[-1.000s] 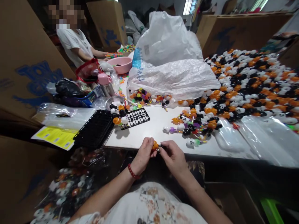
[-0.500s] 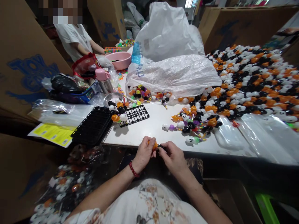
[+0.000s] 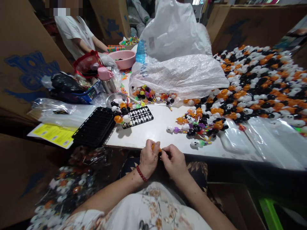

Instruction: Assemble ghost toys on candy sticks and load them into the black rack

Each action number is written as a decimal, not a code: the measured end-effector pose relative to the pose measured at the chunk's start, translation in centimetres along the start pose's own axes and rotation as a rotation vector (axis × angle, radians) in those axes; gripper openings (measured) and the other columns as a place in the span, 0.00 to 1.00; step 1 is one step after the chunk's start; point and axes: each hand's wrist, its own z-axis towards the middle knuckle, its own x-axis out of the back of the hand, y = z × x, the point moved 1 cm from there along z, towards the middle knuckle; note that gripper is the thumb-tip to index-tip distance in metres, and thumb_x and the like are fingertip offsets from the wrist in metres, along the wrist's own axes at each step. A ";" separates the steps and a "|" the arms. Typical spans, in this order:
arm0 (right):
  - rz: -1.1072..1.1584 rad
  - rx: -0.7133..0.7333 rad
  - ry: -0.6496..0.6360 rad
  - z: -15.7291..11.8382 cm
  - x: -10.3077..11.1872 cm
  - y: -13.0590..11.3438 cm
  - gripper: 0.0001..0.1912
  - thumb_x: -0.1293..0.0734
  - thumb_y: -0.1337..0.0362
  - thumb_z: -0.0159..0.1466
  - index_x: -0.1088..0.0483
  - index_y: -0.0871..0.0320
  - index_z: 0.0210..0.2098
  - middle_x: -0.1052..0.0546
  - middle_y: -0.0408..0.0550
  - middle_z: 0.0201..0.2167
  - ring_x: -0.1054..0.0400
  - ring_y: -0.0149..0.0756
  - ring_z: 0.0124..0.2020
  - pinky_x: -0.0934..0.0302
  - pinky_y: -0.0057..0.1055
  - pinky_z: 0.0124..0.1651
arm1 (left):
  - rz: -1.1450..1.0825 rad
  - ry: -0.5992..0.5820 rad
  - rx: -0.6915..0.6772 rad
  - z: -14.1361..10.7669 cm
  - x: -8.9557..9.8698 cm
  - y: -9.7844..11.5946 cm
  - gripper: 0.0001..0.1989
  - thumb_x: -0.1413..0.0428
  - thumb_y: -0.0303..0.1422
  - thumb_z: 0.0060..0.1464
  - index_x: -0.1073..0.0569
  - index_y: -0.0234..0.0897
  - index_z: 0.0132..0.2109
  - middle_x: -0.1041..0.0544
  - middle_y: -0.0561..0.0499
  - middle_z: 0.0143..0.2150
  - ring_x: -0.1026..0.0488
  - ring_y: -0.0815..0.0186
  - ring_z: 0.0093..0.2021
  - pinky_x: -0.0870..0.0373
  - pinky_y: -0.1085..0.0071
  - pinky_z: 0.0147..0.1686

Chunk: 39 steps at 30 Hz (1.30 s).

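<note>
My left hand (image 3: 149, 158), with a red bead bracelet at the wrist, is closed round an orange plastic figure topper (image 3: 155, 147) at the table's front edge. My right hand (image 3: 176, 161) pinches close beside it, its fingertips at a small dark piece that joins the topper; most of that piece is hidden by the fingers. Beyond my hands lies a black grid rack (image 3: 141, 117), with a cluster of orange, white and black toppers (image 3: 122, 111) at its left end. Right of them lie loose pencils with figure toppers, one a white skull with a green part (image 3: 198, 143).
A big heap of orange, black and white toppers (image 3: 259, 76) covers the right side. Stacked black racks (image 3: 94, 126) and a pink-lidded flask (image 3: 105, 78) stand left. Behind are a white plastic sack (image 3: 177, 73), a pink basin (image 3: 124, 60) and a person in a white shirt (image 3: 72, 35).
My hands have drawn slightly closer together, and less of the dark piece shows between them. My left wrist has shifted a little to the right. The things on the table lie as before.
</note>
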 end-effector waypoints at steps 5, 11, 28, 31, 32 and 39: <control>-0.010 0.039 0.023 0.2 0.0 -0.9 0.07 0.39 0.65 0.65 0.30 0.57 0.35 0.26 0.48 0.31 0.30 0.37 0.33 0.36 0.32 0.38 | -0.104 0.027 0.015 0.1 -0.6 -0.4 0.16 0.51 0.48 0.62 0.36 0.41 0.34 0.34 0.56 0.25 0.36 0.67 0.26 0.43 0.71 0.31; 0.354 -0.137 -0.111 0.6 0.1 0.4 0.12 0.33 0.62 0.62 0.30 0.56 0.45 0.25 0.48 0.40 0.28 0.35 0.36 0.30 0.33 0.41 | -0.383 -0.072 0.179 1.0 -0.8 -0.6 0.22 0.52 0.54 0.60 0.38 0.39 0.32 0.39 0.58 0.25 0.40 0.71 0.26 0.40 0.74 0.27; 0.496 -0.303 -0.241 0.7 -0.3 0.3 0.12 0.32 0.55 0.62 0.32 0.57 0.33 0.27 0.41 0.26 0.29 0.33 0.28 0.32 0.30 0.35 | -0.084 -0.077 0.118 1.0 0.3 -0.3 0.27 0.59 0.54 0.62 0.38 0.38 0.27 0.38 0.57 0.23 0.41 0.69 0.26 0.44 0.71 0.29; 0.572 -0.347 -0.253 0.7 -1.1 1.1 0.12 0.31 0.55 0.61 0.32 0.57 0.32 0.28 0.40 0.25 0.30 0.31 0.27 0.32 0.29 0.35 | 0.004 -0.077 0.099 1.1 0.3 -0.8 0.26 0.60 0.53 0.63 0.39 0.39 0.26 0.39 0.57 0.22 0.41 0.69 0.25 0.46 0.71 0.29; 0.594 -0.355 -0.269 0.7 -1.4 1.5 0.12 0.31 0.55 0.61 0.32 0.58 0.32 0.28 0.39 0.25 0.30 0.30 0.27 0.32 0.29 0.36 | 0.052 -0.093 0.084 1.2 0.4 -1.0 0.26 0.60 0.52 0.63 0.39 0.39 0.26 0.38 0.56 0.22 0.40 0.68 0.25 0.46 0.70 0.29; 0.745 -0.423 -0.321 1.0 -1.8 3.7 0.17 0.28 0.54 0.59 0.35 0.55 0.41 0.27 0.38 0.30 0.26 0.32 0.32 0.29 0.33 0.42 | -0.097 -0.282 0.095 2.5 0.7 -1.6 0.24 0.57 0.53 0.63 0.38 0.39 0.29 0.37 0.57 0.23 0.39 0.70 0.23 0.43 0.71 0.27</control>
